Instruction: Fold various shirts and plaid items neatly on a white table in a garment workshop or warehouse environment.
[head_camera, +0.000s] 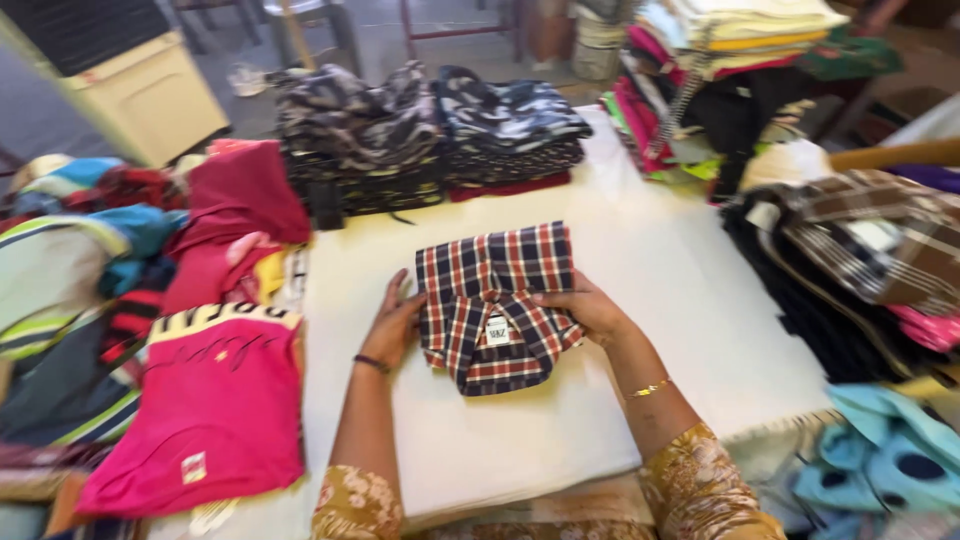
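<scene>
- Head view, looking down at a white surface (620, 260) with two bare hands at work near its middle
- A folded checked shirt (495, 300) in navy, red and white lies on the surface, collar end nearest the person, with a small white tag showing at the collar
- Left hand (392, 325) lies flat against the shirt's left edge, fingers spread and pointing away from the person; it grips nothing, and a dark band sits on the wrist
- Right hand (592, 308) rests open on the shirt's right edge, fingers laid over the cloth (pressing rather than pinching); a thin gold bangle sits on that forearm
- Both sleeves are mustard yellow with a pale flower print
- Behind the shirt, at the far edge of the surface, stand two stacks of dark patterned folded garments (430, 135)
- To the left lies a bright pink top (215, 400) with more pink and striped clothes piled beside it
- To the right lies a brown plaid garment (880, 245) over dark clothing, with pale blue pieces (890, 455) nearer the person
</scene>
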